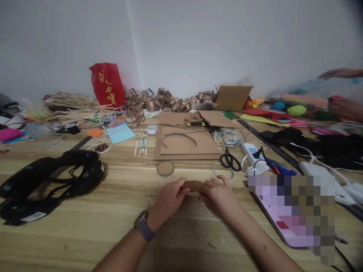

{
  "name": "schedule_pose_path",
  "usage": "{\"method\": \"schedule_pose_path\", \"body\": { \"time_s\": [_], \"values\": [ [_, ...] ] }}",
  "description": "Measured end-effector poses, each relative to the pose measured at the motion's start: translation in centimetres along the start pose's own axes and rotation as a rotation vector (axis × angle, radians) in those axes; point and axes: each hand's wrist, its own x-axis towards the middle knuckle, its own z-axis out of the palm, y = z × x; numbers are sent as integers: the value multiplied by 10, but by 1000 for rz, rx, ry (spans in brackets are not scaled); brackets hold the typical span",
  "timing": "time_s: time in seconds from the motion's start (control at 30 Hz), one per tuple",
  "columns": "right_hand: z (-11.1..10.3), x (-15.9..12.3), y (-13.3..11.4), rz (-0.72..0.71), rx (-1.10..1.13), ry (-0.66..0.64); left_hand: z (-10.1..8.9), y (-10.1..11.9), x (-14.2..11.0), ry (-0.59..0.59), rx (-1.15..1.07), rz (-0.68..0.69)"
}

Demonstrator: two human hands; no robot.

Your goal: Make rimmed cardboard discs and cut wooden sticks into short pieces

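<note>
Between my two hands is a small round cardboard disc (193, 186), tilted, its lower edge hidden by fingers. My left hand (171, 196) pinches its left side; a watch is on that wrist. My right hand (217, 194) grips the right side with curled fingers. Just beyond lies another cardboard disc (165, 169) with a darker rim. Farther back, a curved cardboard strip (180, 136) rests on stacked cardboard sheets (187, 148). To the right of the sheets are black-handled scissors (230, 160) and a pale ring (224, 172), close to my right hand.
A black headset-like device (53, 185) lies at left, a tablet (283, 219) with a blurred screen at right. Behind it are a power strip (251, 153) and a blue glue gun (280, 167). Small woven baskets (167, 100) pile against the wall. Another person's hands (343, 107) show at far right.
</note>
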Motion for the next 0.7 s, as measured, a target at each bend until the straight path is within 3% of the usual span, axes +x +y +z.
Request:
{"method": "schedule_pose_path", "body": {
  "time_s": [0.7],
  "values": [
    [-6,-1,1,9,45,-42,1,-6,1,-92,60,16]
  ]
}}
